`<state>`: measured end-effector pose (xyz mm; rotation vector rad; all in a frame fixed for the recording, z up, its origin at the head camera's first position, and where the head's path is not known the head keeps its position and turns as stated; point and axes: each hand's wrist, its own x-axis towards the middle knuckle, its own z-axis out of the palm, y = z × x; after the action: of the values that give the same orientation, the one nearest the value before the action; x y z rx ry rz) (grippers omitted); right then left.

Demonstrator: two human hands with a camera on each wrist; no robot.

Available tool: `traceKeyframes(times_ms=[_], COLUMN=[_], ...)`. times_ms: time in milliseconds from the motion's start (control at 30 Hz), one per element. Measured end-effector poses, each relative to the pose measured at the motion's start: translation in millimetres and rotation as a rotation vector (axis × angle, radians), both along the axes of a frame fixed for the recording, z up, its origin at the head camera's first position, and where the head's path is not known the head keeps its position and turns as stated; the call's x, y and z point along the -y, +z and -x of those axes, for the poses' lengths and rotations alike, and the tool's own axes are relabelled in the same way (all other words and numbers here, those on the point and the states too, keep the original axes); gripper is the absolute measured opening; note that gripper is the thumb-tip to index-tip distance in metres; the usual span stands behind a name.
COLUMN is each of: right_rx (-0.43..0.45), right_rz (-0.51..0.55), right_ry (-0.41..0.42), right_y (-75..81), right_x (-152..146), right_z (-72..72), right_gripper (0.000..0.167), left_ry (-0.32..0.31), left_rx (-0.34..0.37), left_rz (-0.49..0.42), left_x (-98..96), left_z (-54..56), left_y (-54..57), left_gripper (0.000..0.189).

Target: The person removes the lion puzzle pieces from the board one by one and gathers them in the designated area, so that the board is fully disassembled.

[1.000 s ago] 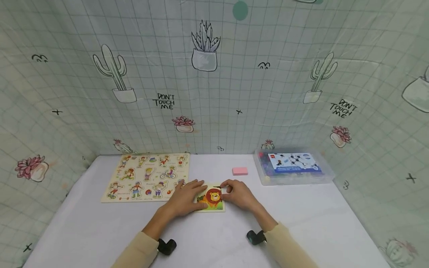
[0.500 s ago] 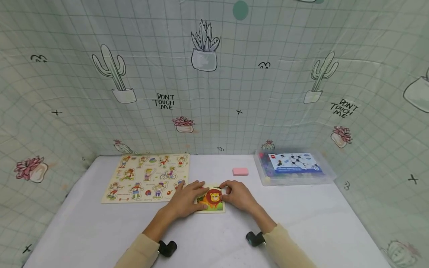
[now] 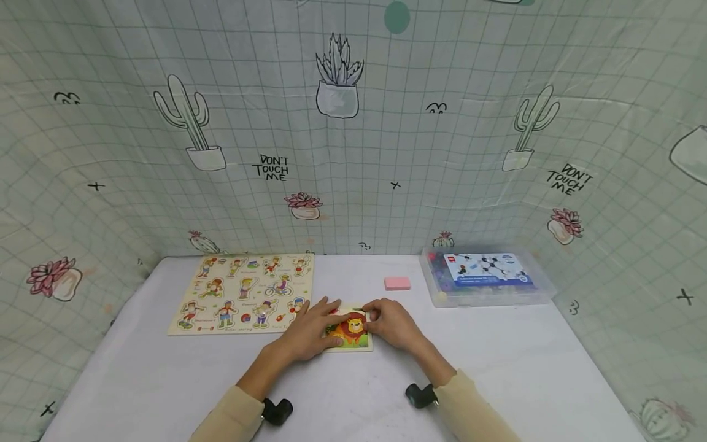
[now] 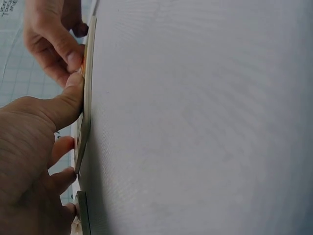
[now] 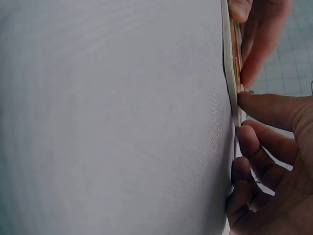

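A small square lion puzzle (image 3: 355,337) lies flat on the white table, its right part and front edge visible between the hands. From the left, my left hand (image 3: 305,331) rests on it with extended fingers, the thumb (image 4: 73,93) on its face. At the puzzle's right edge, my right hand (image 3: 393,322) has thumb and index finger bent around the upper right corner, pinching there. Close up in the right wrist view, the right thumb (image 5: 266,107) touches the puzzle's face while the other fingers curl beside its edge. The left hand covers the puzzle's left part.
A wooden peg board (image 3: 232,294) with sports figures lies to the left, close to the left hand. Behind the puzzle sits a pink block (image 3: 397,283). A clear plastic box (image 3: 486,276) with a blue-and-white label stands at the back right. A patterned curtain (image 3: 386,141) surrounds the table.
The left index finger reaches slightly farther across the lion picture than before. The right hand and the puzzle stay in almost the same place.
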<state>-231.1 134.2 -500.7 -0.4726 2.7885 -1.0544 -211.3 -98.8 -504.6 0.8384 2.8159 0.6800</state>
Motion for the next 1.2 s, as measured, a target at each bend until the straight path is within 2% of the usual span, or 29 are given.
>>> traceKeyframes(times_ms=[333,533,800,1200], right_rx=[0.012,-0.013,0.026,0.059], right_rz=[0.002,0.001,0.029,0.052], right_ry=[-0.021,-0.014,-0.02,-0.017], right_y=[-1.8,-2.8,-0.2,-1.9], right_x=[2.4,3.3,4.6,3.0], right_z=[-1.2,-1.8,-1.3,1.9], right_gripper=[0.032,0.031,0.031,0.031], left_ry=[-0.047,-0.083,-0.089,-0.093], left_rx=[0.031,0.014,-0.004,-0.017], left_rz=[-0.001,0.015,0.038,0.023], left_x=[-1.5,-3.0,-2.6,-2.3], left_z=[-2.5,-3.7,-3.3,-2.9], left_y=[3.9,6.3,5.0,3.1], left_gripper=[0.044,0.041,0.042,0.042])
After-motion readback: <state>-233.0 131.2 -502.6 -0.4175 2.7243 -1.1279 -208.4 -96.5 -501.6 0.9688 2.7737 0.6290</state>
